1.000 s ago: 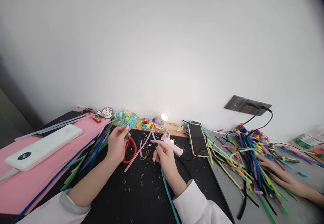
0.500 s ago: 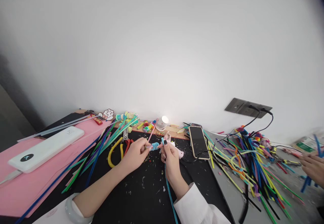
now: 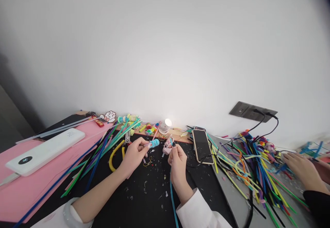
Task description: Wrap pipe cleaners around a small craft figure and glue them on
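Observation:
Between the fingertips of my left hand point(image 3: 136, 154) is a pink pipe cleaner with a fuzzy light-blue coil point(image 3: 154, 143) wound around it. My right hand point(image 3: 177, 159) pinches a blue pipe cleaner point(image 3: 172, 193), whose long tail hangs down toward the table's front edge. A small gap separates the two hands. Just behind my right fingers lies a pale pink object point(image 3: 167, 149), partly covered by them. To the left of my left hand are yellow-handled pliers point(image 3: 112, 159), partly hidden by that hand.
A phone point(image 3: 203, 145) lies right of my hands, near loose pipe cleaners point(image 3: 265, 173) and a black cable. A white power bank point(image 3: 46, 150) rests on pink sheets point(image 3: 33, 200) at left. A paper cup point(image 3: 165, 126) stands by the wall. Another person's hands point(image 3: 301, 168) work at far right.
My hands have moved apart, leaving the light-blue coil in my left hand and the blue pipe cleaner in my right. The other person's hands have come further into view.

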The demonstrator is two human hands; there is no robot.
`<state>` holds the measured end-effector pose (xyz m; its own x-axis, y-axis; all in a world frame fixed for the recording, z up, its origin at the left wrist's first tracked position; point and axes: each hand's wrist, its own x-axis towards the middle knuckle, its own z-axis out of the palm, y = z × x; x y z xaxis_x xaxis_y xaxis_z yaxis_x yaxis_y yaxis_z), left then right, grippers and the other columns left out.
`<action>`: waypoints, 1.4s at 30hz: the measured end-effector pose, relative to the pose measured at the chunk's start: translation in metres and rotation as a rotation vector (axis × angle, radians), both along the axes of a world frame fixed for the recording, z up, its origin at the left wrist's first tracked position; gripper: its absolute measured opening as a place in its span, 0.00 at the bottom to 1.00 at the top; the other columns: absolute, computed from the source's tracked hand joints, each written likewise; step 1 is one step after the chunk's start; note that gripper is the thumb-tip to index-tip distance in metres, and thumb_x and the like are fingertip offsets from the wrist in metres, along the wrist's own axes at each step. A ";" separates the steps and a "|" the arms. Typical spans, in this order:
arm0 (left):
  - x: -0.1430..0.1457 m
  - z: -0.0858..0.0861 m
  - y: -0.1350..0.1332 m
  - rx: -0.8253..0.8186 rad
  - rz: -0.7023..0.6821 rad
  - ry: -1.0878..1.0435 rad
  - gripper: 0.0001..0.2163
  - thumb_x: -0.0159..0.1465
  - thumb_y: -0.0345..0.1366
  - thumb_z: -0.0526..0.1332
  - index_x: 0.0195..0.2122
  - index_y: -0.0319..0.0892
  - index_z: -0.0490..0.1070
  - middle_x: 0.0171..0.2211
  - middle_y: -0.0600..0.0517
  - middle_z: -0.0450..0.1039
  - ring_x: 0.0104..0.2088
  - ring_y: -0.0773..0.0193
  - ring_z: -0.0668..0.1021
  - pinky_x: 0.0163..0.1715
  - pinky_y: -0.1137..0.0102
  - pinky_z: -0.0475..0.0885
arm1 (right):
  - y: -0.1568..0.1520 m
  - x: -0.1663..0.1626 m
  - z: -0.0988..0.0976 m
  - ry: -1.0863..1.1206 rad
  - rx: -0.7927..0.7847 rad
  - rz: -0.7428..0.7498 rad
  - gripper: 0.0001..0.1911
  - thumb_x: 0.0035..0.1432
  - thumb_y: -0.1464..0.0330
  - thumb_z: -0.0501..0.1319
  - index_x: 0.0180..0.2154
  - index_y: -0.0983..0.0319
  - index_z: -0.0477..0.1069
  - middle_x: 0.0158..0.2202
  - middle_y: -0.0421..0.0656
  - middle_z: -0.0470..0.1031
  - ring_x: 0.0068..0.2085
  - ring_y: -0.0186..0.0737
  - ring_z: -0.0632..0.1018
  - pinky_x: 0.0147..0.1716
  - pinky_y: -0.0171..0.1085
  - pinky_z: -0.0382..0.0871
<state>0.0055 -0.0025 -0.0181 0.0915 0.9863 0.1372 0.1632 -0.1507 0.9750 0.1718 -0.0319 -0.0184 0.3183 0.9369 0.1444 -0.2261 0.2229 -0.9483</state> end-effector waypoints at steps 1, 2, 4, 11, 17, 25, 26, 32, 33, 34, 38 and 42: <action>0.002 0.000 -0.001 -0.025 -0.064 -0.002 0.09 0.59 0.44 0.58 0.30 0.44 0.64 0.19 0.59 0.65 0.22 0.63 0.72 0.24 0.71 0.63 | 0.000 0.000 0.000 -0.009 0.000 -0.003 0.19 0.58 0.52 0.59 0.26 0.60 0.64 0.17 0.30 0.47 0.19 0.28 0.47 0.17 0.32 0.40; 0.003 0.000 -0.003 -0.040 -0.109 0.002 0.09 0.59 0.43 0.58 0.30 0.44 0.63 0.19 0.59 0.64 0.22 0.64 0.71 0.24 0.71 0.62 | 0.000 0.000 0.000 -0.017 0.001 -0.003 0.19 0.57 0.52 0.60 0.26 0.60 0.65 0.17 0.30 0.47 0.19 0.28 0.47 0.17 0.32 0.40; 0.005 -0.001 -0.005 -0.048 -0.178 0.030 0.08 0.59 0.42 0.58 0.29 0.44 0.63 0.19 0.60 0.63 0.20 0.66 0.69 0.22 0.72 0.61 | 0.000 0.000 -0.001 -0.026 0.006 -0.004 0.18 0.56 0.53 0.60 0.27 0.61 0.67 0.17 0.30 0.48 0.19 0.28 0.48 0.17 0.31 0.41; 0.007 -0.002 -0.006 0.045 -0.229 0.161 0.08 0.58 0.41 0.59 0.28 0.42 0.66 0.20 0.59 0.62 0.21 0.67 0.65 0.22 0.73 0.57 | 0.001 0.002 -0.004 -0.100 -0.017 -0.004 0.16 0.54 0.55 0.62 0.28 0.62 0.71 0.18 0.33 0.56 0.19 0.29 0.52 0.17 0.31 0.46; 0.003 0.001 -0.004 -0.001 -0.150 0.061 0.08 0.59 0.41 0.59 0.28 0.42 0.66 0.21 0.58 0.66 0.21 0.66 0.69 0.22 0.73 0.60 | 0.000 0.002 -0.003 -0.280 -0.030 -0.039 0.17 0.54 0.54 0.61 0.27 0.62 0.73 0.16 0.35 0.58 0.20 0.32 0.56 0.18 0.32 0.48; 0.004 0.001 -0.004 -0.076 -0.097 -0.079 0.12 0.58 0.45 0.62 0.30 0.42 0.66 0.22 0.57 0.68 0.23 0.64 0.74 0.26 0.70 0.69 | -0.004 -0.003 0.003 -0.345 -0.045 0.073 0.15 0.55 0.56 0.60 0.26 0.61 0.71 0.18 0.34 0.57 0.21 0.32 0.57 0.20 0.33 0.49; 0.004 0.001 -0.004 -0.076 -0.093 -0.091 0.12 0.58 0.46 0.62 0.31 0.42 0.67 0.23 0.56 0.70 0.24 0.64 0.75 0.26 0.70 0.70 | -0.004 -0.004 0.003 -0.354 -0.045 0.086 0.15 0.56 0.57 0.60 0.26 0.61 0.70 0.18 0.34 0.57 0.21 0.32 0.56 0.20 0.33 0.49; 0.005 0.001 -0.004 -0.072 -0.101 -0.126 0.13 0.57 0.47 0.64 0.32 0.42 0.67 0.29 0.53 0.74 0.26 0.63 0.78 0.28 0.68 0.74 | -0.006 -0.006 0.007 -0.395 -0.032 0.088 0.14 0.55 0.59 0.59 0.27 0.63 0.70 0.20 0.34 0.57 0.23 0.32 0.57 0.22 0.33 0.50; 0.006 0.001 -0.004 -0.072 -0.099 -0.126 0.14 0.57 0.47 0.64 0.32 0.42 0.67 0.29 0.52 0.74 0.26 0.63 0.78 0.28 0.68 0.74 | -0.007 -0.006 0.008 -0.395 -0.035 0.091 0.14 0.56 0.59 0.59 0.28 0.63 0.69 0.19 0.34 0.57 0.22 0.32 0.57 0.22 0.33 0.49; 0.006 0.001 -0.004 -0.072 -0.094 -0.128 0.14 0.56 0.47 0.64 0.33 0.42 0.67 0.30 0.52 0.74 0.26 0.62 0.78 0.28 0.67 0.74 | -0.007 -0.006 0.008 -0.395 -0.036 0.095 0.14 0.56 0.58 0.59 0.28 0.63 0.69 0.19 0.33 0.56 0.22 0.32 0.57 0.22 0.33 0.49; 0.006 0.003 -0.004 -0.084 -0.049 -0.136 0.17 0.55 0.49 0.65 0.35 0.43 0.64 0.28 0.54 0.73 0.25 0.62 0.79 0.27 0.67 0.75 | -0.006 -0.007 0.008 -0.405 -0.026 0.079 0.13 0.56 0.59 0.58 0.28 0.63 0.68 0.19 0.33 0.56 0.22 0.32 0.57 0.22 0.32 0.49; 0.005 0.004 -0.003 -0.058 -0.058 -0.123 0.18 0.56 0.48 0.64 0.41 0.42 0.65 0.27 0.54 0.72 0.26 0.61 0.79 0.27 0.66 0.76 | -0.007 -0.007 0.008 -0.404 -0.012 0.077 0.13 0.56 0.59 0.58 0.27 0.62 0.67 0.19 0.33 0.56 0.22 0.32 0.57 0.22 0.33 0.49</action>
